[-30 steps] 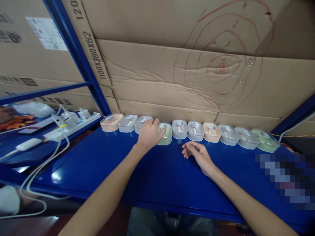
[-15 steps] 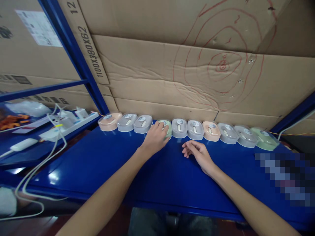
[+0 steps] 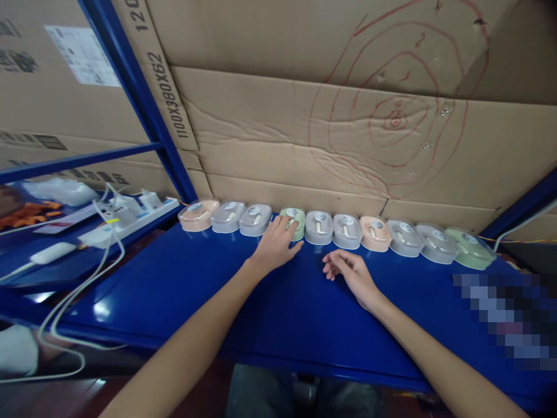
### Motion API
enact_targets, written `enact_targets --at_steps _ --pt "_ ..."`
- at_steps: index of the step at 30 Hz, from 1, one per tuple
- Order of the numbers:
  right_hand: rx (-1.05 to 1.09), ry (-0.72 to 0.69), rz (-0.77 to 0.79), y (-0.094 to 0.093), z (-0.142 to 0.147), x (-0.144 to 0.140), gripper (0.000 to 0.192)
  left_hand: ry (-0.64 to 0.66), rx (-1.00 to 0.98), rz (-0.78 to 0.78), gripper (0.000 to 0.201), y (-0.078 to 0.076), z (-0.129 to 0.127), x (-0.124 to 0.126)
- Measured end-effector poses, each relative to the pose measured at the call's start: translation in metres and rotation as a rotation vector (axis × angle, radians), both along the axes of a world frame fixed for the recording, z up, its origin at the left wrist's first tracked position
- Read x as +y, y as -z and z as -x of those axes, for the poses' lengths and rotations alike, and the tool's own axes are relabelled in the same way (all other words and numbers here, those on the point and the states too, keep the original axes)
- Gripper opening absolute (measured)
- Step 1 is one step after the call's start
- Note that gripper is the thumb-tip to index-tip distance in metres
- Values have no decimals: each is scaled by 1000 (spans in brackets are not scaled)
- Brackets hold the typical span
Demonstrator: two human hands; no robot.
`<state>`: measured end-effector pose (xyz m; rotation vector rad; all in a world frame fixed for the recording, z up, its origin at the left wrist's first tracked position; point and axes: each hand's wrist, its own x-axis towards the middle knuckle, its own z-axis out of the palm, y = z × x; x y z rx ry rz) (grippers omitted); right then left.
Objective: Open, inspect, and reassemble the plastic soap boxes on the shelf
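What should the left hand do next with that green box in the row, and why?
Probably ease the left hand off. Its fingertips rest on the green box, which already sits level with its grey neighbours along the cardboard wall.

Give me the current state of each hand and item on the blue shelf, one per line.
Left hand: open, fingers resting on the green case, not gripping it.
Right hand: loosely curled, empty, resting on the shelf.
Green case: lid shut, flat in the row, against the cardboard.
Other cases in the row: lids shut, side by side.
Power strip: plugs inserted, cables trailing off.
Blue shelf: glossy, bearing the row at its back edge.
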<state>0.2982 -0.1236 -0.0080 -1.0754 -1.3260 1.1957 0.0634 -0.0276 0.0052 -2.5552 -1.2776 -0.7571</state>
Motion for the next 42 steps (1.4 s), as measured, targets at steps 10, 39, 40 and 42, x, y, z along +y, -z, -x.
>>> enact_targets --at_steps 10,39,40,42 --pt "-4 -8 0 0 0 0 58 -448 8 29 47 -14 27 15" --pt "-937 -206 -481 3 15 -31 130 -313 -718 729 40 -24 -5 -2" --pt "-934 -203 -491 3 15 -31 132 -304 -751 735 40 -23 -6 -2" --pt "-925 -208 -515 3 16 -32 128 -289 -796 739 40 -21 -6 -1"
